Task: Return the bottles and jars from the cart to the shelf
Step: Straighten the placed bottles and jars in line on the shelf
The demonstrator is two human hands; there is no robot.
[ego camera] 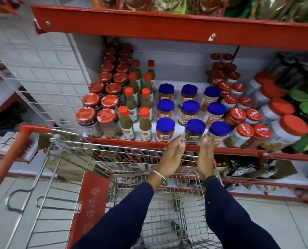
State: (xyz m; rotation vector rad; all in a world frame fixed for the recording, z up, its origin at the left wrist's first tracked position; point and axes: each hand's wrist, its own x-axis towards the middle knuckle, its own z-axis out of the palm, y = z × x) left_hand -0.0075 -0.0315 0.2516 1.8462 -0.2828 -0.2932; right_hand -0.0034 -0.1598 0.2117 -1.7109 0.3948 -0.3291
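Here, at the shelf front:
Shelf: the red-edged shelf [124, 141] carries jars and bottles in rows that run from its front edge back to the white rear panel.
Blue-lidded jars: 9 stand in 3 columns of 3 at the middle of the shelf; the front middle jar [194, 132] has a green and red label and stands at the front edge, between a front left jar [165, 130] and a front right jar [218, 131].
Left grip: the left hand [171, 157] is spread, fingers apart, palm turned toward the front middle jar, fingertips just beside its lower left side; whether they touch it I cannot tell.
Right grip: the right hand [205, 155] is flat and unclenched, palm facing left, fingertips at the jar's lower right side, clamped on nothing visible.
Bottles: 8 red-capped bottles of green sauce [127, 123] stand in 2 columns left of the blue-lidded jars.
Left end: dark jars with wide red lids [86, 119] fill 2 columns at the shelf's left edge.
Right end: red-lidded jars marked Mapro [243, 132] and larger white tubs with red lids [291, 130] stand toward the right edge.
Cart: the wire cart [149, 209] sits below the shelf's front edge, under both dark blue sleeves [234, 221]; the visible part of its basket holds no jar or bottle.
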